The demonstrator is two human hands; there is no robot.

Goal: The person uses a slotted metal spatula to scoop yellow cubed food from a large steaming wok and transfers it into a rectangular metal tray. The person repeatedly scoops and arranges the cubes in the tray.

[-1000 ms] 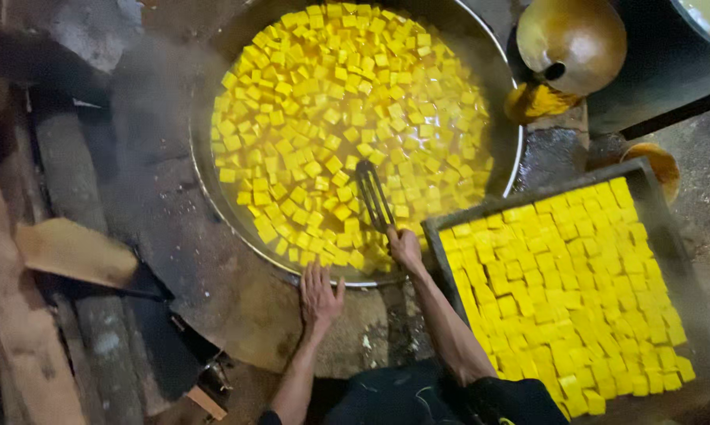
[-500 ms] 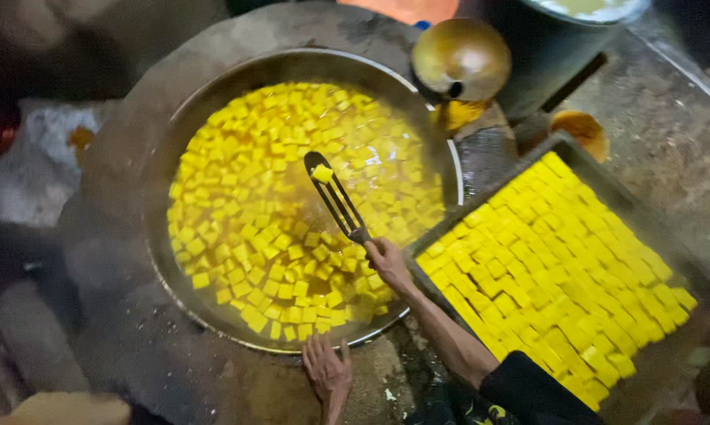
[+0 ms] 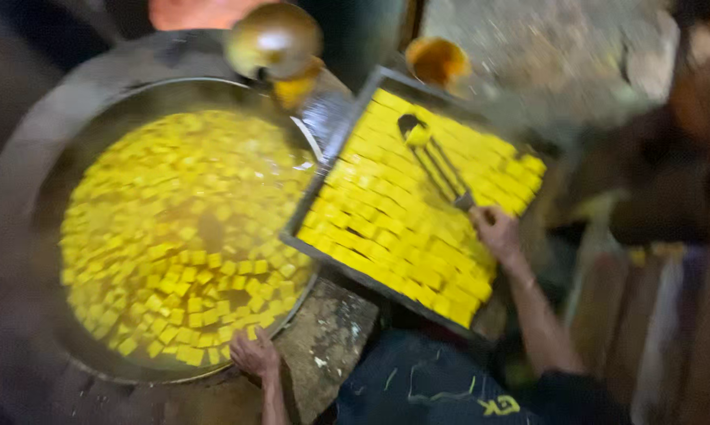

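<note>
Right hand (image 3: 495,228) closed on slotted spatula (image 3: 434,161), blade over tray (image 3: 323,169) of yellow cubes (image 3: 418,228). Left hand (image 3: 253,352) spread flat, braced beside wide pan (image 3: 24,197). Apparently lifting cubes; needs a clean slide under.

A wide pan (image 3: 48,197) full of cut cubes (image 3: 182,236) sits on the left, with a tray (image 3: 371,86) of more cubes just beside it on the right, its corner overlapping the pan's rim. The left hand (image 3: 254,354) rests on the pan's near rim, while the right hand (image 3: 495,230) holds a slotted spatula (image 3: 434,161) over the tray. Behind both, a round pot (image 3: 272,39) stands at the pan's far edge and a small bowl (image 3: 438,61) at the tray's far corner.
</note>
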